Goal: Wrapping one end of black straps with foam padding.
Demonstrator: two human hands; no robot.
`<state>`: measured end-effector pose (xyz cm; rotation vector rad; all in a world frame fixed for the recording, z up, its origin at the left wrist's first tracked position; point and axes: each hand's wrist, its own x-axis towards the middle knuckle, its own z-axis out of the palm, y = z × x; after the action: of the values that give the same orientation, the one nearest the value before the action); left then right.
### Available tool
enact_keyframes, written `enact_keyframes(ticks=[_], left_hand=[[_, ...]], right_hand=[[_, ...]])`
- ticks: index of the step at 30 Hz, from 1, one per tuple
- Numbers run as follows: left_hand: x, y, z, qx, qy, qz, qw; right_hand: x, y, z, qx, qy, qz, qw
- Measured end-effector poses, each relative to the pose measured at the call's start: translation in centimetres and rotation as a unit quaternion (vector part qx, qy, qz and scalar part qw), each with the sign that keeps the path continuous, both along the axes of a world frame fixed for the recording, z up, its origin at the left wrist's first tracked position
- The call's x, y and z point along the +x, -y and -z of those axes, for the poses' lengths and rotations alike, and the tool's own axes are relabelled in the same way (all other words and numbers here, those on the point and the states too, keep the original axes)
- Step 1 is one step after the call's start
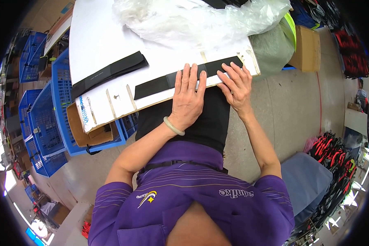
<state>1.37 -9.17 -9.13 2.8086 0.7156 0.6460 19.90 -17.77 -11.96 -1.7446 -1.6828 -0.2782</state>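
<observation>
A long flat black strip [153, 87], which looks like fabric, lies along the near edge of the white tabletop. My left hand [188, 98] rests flat across its middle, fingers stretched out and a pale bangle on the wrist. On the strip's right end lie the fingertips of my right hand [238, 86], its fingers slightly bent and the thumb apart at the table edge. Farther left, a stack of similar black strips [110, 74] sits slantwise on the table, untouched by either hand. Parts of the strip under my fingers are hidden.
Crumpled clear plastic [201, 24] covers the table's far side. Blue plastic crates [59, 102] and a cardboard box [90, 133] stand at the left. To the right are a grey-green bag [274, 49], a carton [307, 48] and a grey-blue covered pile [303, 180].
</observation>
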Motion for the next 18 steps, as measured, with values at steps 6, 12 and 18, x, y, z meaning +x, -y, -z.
enact_keyframes(ticks=[6,12,18], left_hand=[[-0.08,0.12,0.40,-0.018,0.006,-0.011,1.000],[0.07,0.14,0.29,-0.016,0.005,-0.006,1.000],[-0.27,-0.03,0.25,-0.011,-0.001,-0.014,1.000]], right_hand=[[-0.31,-0.01,-0.10,0.003,-0.007,0.001,1.000],[-0.26,0.14,0.28,0.007,-0.009,0.010,1.000],[-0.46,-0.35,0.28,0.015,-0.008,0.000,1.000]])
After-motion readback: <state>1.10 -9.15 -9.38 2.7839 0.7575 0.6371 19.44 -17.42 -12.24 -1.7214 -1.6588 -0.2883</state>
